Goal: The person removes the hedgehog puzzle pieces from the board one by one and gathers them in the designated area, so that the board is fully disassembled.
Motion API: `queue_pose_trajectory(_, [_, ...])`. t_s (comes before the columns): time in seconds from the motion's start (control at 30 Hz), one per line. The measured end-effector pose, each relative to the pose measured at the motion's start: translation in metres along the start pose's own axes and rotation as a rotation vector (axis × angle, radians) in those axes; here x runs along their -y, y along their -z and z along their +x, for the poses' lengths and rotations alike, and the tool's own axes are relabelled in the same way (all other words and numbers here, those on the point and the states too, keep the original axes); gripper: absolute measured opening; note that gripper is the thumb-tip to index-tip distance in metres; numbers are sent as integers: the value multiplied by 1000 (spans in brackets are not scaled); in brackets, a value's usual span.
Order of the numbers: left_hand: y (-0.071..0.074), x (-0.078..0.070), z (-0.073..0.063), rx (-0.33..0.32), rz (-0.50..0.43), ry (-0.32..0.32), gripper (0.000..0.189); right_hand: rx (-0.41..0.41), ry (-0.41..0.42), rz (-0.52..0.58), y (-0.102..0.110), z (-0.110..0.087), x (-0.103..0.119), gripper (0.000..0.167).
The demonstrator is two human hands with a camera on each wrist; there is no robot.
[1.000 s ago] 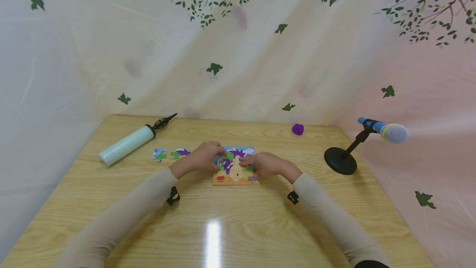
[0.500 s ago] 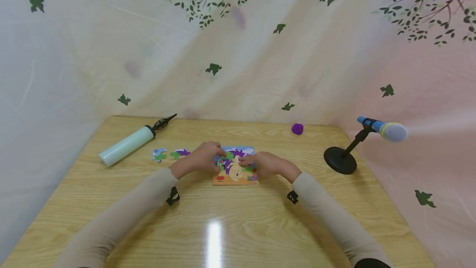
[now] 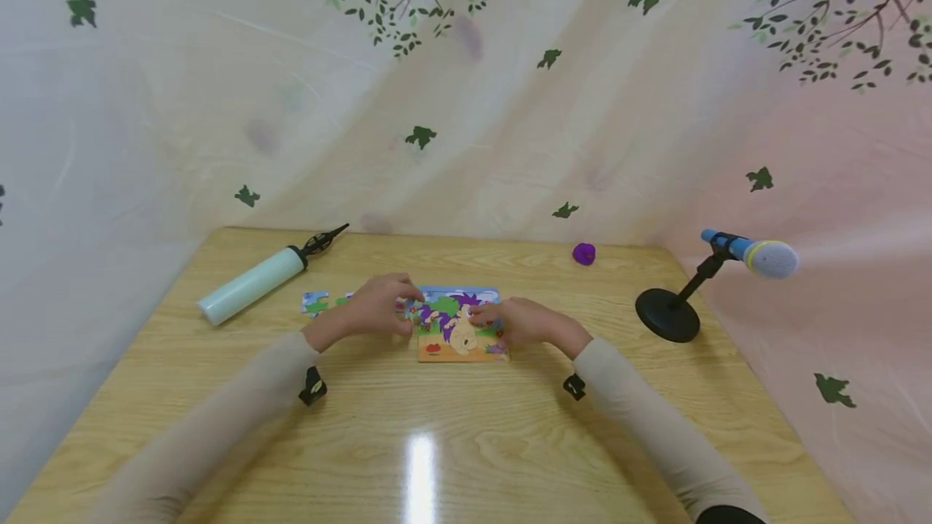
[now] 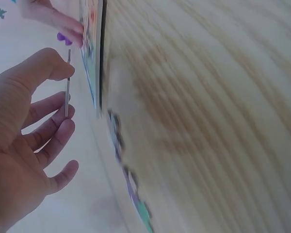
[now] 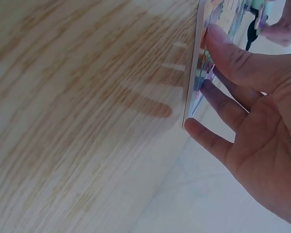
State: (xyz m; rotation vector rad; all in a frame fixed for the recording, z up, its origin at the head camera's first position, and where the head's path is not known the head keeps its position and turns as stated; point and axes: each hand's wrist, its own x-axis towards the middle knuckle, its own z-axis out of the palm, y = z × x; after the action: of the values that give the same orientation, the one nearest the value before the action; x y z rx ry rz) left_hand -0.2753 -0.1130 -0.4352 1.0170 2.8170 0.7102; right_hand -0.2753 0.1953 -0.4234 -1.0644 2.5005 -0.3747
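Note:
A cartoon jigsaw puzzle [image 3: 462,342] with a purple-haired figure lies flat on the wooden table, between both hands. At its left side, my left hand [image 3: 374,306] pinches a thin puzzle piece [image 4: 67,94] between thumb and fingers. The left wrist view shows that piece edge-on, raised off the table, so its picture is hidden. My right hand [image 3: 527,320] rests on the puzzle's right part. In the right wrist view its thumb [image 5: 222,39] lies on the picture, and the little finger touches the board's edge. Loose puzzle pieces [image 3: 315,302] lie left of my left hand, partly covered by it.
A pale green hand pump [image 3: 255,285] with a black nozzle lies at the back left. Toward the back right sits a small purple object [image 3: 584,254]. A blue microphone [image 3: 757,255] on a black stand [image 3: 667,314] stands at the right edge.
My left hand has shifted left, away from the puzzle, with the piece between its fingers, and now covers more of the loose pieces. The right hand has stayed in place.

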Motion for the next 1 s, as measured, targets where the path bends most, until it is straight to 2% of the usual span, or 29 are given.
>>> queue_pose_trajectory(0.1, [8,6,-13,-18,-11,-3,45,-9,-13,-8,0,-1,0,58])
queue_pose_trajectory(0.27, [20,20,-38,-37,30,0,44,-15,-62,-1,1,-2,-1,64])
queue_pose_trajectory(0.43, [28,37,-60,-24,79,27,44,-58,-125,18,2,-4,-7,80])
queue_pose_trajectory(0.57, [35,46,-76,-10,87,43,42,-80,-133,28,2,-6,-14,85])
queue_pose_trajectory(0.8, [42,59,-98,-5,114,45,41,-83,-122,56,-1,-8,-24,87])
queue_pose_trajectory(1.0, [51,62,-111,34,82,94,43,-58,-158,74,-1,-6,-23,92])
